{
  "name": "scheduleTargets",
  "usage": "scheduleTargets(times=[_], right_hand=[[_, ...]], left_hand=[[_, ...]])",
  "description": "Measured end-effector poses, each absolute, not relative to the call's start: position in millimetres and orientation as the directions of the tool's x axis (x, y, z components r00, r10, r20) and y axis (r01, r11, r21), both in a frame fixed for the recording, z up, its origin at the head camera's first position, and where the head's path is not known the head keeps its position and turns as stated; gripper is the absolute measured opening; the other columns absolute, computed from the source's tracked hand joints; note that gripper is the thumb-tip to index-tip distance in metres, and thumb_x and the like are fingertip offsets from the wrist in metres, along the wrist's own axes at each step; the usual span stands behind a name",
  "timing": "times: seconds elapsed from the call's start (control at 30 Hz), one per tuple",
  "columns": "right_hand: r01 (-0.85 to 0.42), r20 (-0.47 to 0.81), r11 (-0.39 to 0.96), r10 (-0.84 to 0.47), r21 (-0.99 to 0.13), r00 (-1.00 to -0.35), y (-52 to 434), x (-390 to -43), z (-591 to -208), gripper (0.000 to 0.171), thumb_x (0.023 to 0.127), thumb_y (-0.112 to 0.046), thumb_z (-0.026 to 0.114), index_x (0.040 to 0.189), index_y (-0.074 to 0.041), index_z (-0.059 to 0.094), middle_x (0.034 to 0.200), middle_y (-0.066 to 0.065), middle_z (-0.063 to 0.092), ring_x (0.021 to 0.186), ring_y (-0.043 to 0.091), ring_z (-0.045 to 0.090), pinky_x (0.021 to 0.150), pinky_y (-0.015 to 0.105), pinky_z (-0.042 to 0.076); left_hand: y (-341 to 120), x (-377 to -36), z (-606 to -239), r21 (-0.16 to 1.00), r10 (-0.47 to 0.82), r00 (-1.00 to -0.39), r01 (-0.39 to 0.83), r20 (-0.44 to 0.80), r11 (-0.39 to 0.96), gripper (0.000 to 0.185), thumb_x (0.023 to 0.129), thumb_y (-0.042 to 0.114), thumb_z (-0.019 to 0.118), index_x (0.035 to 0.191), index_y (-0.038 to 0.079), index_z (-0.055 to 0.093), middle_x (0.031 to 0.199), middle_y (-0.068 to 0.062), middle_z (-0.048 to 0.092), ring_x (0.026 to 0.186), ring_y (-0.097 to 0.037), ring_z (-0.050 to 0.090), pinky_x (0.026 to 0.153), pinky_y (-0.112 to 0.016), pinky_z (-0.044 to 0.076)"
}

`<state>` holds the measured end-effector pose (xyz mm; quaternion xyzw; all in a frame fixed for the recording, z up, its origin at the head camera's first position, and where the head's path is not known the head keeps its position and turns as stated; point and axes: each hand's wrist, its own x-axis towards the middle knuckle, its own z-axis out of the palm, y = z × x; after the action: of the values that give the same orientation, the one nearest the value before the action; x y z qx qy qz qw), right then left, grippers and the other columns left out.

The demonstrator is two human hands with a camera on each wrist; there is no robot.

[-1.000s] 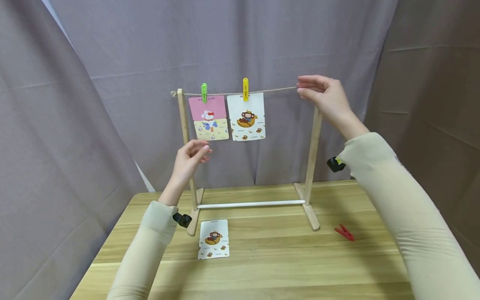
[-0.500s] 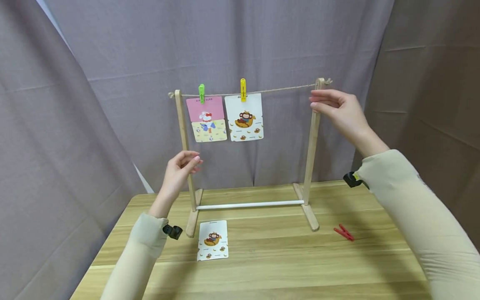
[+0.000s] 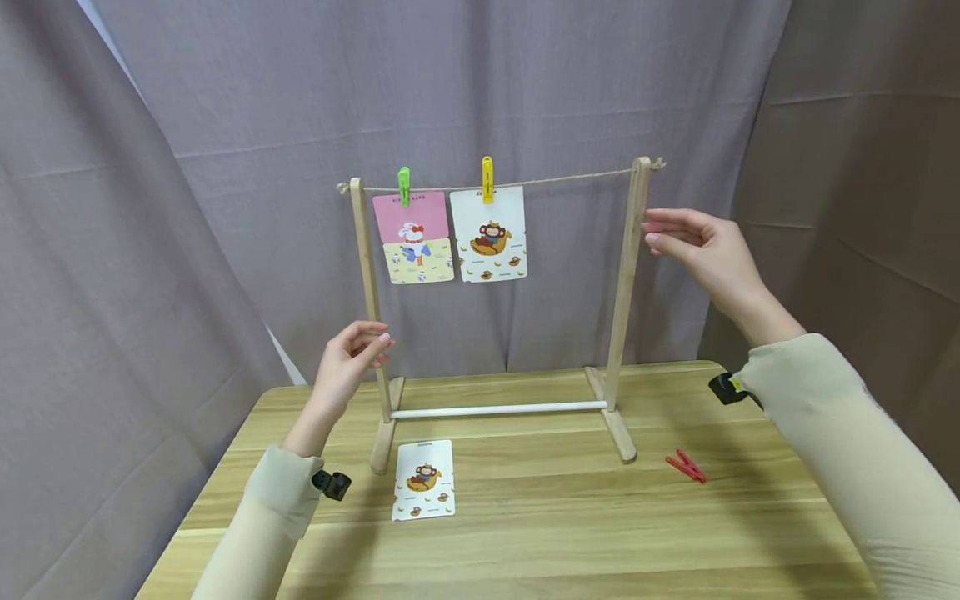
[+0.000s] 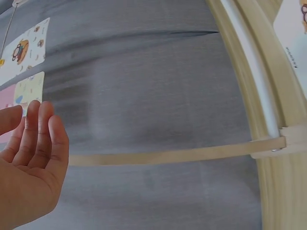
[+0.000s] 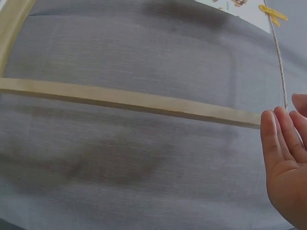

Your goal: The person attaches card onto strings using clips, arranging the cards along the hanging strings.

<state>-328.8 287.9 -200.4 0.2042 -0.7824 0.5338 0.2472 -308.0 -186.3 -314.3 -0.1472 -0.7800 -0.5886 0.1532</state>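
Grey curtains hang behind a wooden table [image 3: 525, 533] where a small wooden drying rack [image 3: 628, 275] stands, its string [image 3: 570, 178] carrying a pink card [image 3: 415, 237] under a green peg [image 3: 404, 185] and a monkey card [image 3: 491, 233] under a yellow peg [image 3: 488, 178]. Your left hand [image 3: 347, 364] hovers just beside the rack's left post, fingers relaxed and holding nothing, while your right hand [image 3: 701, 250] floats just beside the right post, fingers straight and likewise empty. Another monkey card [image 3: 424, 479] lies flat on the table near the rack's left foot, and a red peg [image 3: 686, 466] lies near the right foot.
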Motion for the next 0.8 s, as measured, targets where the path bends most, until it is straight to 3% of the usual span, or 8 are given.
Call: scheduleTargets(times=[0.1, 0.3, 0.47, 0.8], right_hand=[[-0.569, 0.592, 0.353, -0.052, -0.743, -0.805, 291.4, -324.0, -207.1, 0.038, 0.096, -0.013, 0.070, 0.133, -0.006, 0.064, 0.107, -0.016, 0.072, 0.094, -0.002, 0.067, 0.082, 0.012, 0.051], [-0.543, 0.569, 0.372, -0.047, -0.753, -0.821, 300.4, -315.7, -217.7, 0.038, 0.097, -0.018, 0.070, 0.134, -0.010, 0.064, 0.109, -0.017, 0.071, 0.096, 0.000, 0.068, 0.083, 0.012, 0.050], [-0.510, 0.545, 0.413, -0.037, -0.755, -0.837, 307.4, -312.0, -231.5, 0.039, 0.098, -0.017, 0.069, 0.136, -0.011, 0.063, 0.109, -0.021, 0.070, 0.094, -0.004, 0.067, 0.082, 0.012, 0.050], [-0.434, 0.485, 0.471, -0.016, -0.768, -0.874, 321.0, -302.2, -258.7, 0.045, 0.098, -0.028, 0.068, 0.139, -0.011, 0.059, 0.110, -0.025, 0.068, 0.098, -0.004, 0.065, 0.084, 0.009, 0.046]], left_hand=[[-191.6, -314.4, -324.6, 0.878, 0.050, -0.913, 0.403, 0.404, 0.257, 0.030, 0.101, 0.017, 0.063, 0.126, -0.001, 0.061, 0.101, -0.006, 0.072, 0.080, -0.018, 0.067, 0.076, -0.028, 0.056], [-197.4, -320.9, -335.9, 0.883, 0.044, -0.914, 0.401, 0.403, 0.243, 0.032, 0.100, 0.021, 0.066, 0.125, 0.001, 0.061, 0.103, -0.011, 0.072, 0.077, -0.015, 0.067, 0.073, -0.025, 0.056], [-201.8, -318.7, -346.3, 0.897, 0.044, -0.929, 0.366, 0.367, 0.248, 0.029, 0.100, 0.016, 0.065, 0.123, -0.002, 0.061, 0.102, -0.011, 0.071, 0.078, -0.018, 0.067, 0.075, -0.026, 0.056], [-209.0, -315.6, -369.1, 0.914, 0.041, -0.946, 0.321, 0.321, 0.250, 0.030, 0.099, 0.013, 0.066, 0.121, -0.005, 0.060, 0.109, -0.029, 0.067, 0.079, -0.021, 0.068, 0.075, -0.028, 0.057]])
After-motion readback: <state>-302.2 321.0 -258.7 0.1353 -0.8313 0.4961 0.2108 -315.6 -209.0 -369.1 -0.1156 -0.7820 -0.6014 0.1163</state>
